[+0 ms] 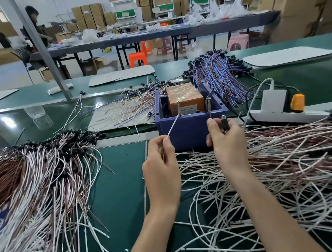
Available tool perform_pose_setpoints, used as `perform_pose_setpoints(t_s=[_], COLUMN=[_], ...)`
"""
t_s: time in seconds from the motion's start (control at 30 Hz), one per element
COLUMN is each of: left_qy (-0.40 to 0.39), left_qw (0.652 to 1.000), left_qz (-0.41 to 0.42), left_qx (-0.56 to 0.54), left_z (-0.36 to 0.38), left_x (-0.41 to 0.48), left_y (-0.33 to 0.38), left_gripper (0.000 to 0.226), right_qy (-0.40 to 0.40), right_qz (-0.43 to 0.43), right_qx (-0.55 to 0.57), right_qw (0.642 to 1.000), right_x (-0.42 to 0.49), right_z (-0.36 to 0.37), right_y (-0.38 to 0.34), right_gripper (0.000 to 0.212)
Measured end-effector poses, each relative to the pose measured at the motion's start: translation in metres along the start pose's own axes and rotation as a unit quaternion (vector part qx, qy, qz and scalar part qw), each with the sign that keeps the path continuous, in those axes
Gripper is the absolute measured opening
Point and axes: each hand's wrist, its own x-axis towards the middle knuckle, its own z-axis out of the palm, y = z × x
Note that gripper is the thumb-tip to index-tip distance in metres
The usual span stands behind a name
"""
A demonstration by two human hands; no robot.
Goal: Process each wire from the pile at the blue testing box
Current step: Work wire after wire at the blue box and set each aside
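Note:
The blue testing box (190,127) stands on the green bench in front of me, with an orange block (185,100) inside and two upright screw-like posts on its front rim. My left hand (161,168) pinches a white wire end (173,126) whose tip touches the left post (179,108). My right hand (228,141) pinches a second wire end against the right post (209,104) and holds a small black part (224,121). A loose wire pile (291,162) spreads on the right. A bundled pile of wires (37,179) lies on the left.
Blue and red wires with black caps (219,73) are heaped behind the box. A white power strip (285,114) with an orange plug lies at the right. A clear bottle (34,111) lies at the back left. A slanted metal post (48,56) rises there. People work far off.

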Motion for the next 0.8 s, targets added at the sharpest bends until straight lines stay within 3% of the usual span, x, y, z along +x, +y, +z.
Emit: perform_pose_setpoints(t_s=[0.8], left_qy=[-0.011], left_qw=[1.000], left_qz=[0.000], left_qx=[0.019], left_z=[0.0000], left_x=[0.0006], left_y=[-0.0027], left_gripper=[0.018], right_qy=[-0.002], right_qz=[0.007], right_qx=[0.003], right_qw=[1.000], right_x=[0.0012], right_z=[-0.0004], right_y=[0.0013], right_gripper=[0.016])
